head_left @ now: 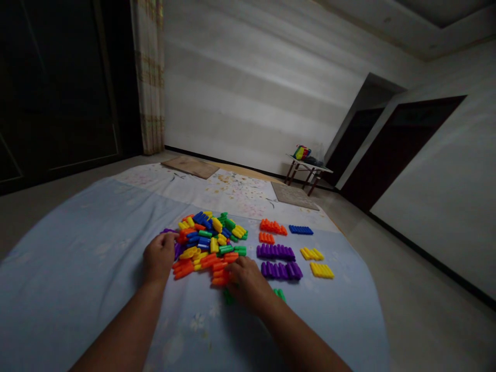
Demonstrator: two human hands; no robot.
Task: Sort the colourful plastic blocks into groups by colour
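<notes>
A mixed pile of plastic pieces (214, 245) in orange, yellow, blue, green and purple lies on the blue cloth. At the pile's left edge is my left hand (159, 256), fingers curled by purple and orange pieces; what it holds, if anything, is hidden. My right hand (248, 283) reaches to the near right edge, fingers bent against orange pieces (220, 274), its grip unclear. Right of the pile, sorted rows lie side by side: orange (273, 227), blue (301, 230), purple (276, 252) and yellow (321, 270). Green pieces (279, 294) show partly behind my right wrist.
The round table bears a blue cloth (93, 248) and a flowered one. Two flat boards, one brown (189, 167) and one grey (294, 196), lie at its far side. Beyond stands a small table (325, 169) with a colourful bag (301, 152).
</notes>
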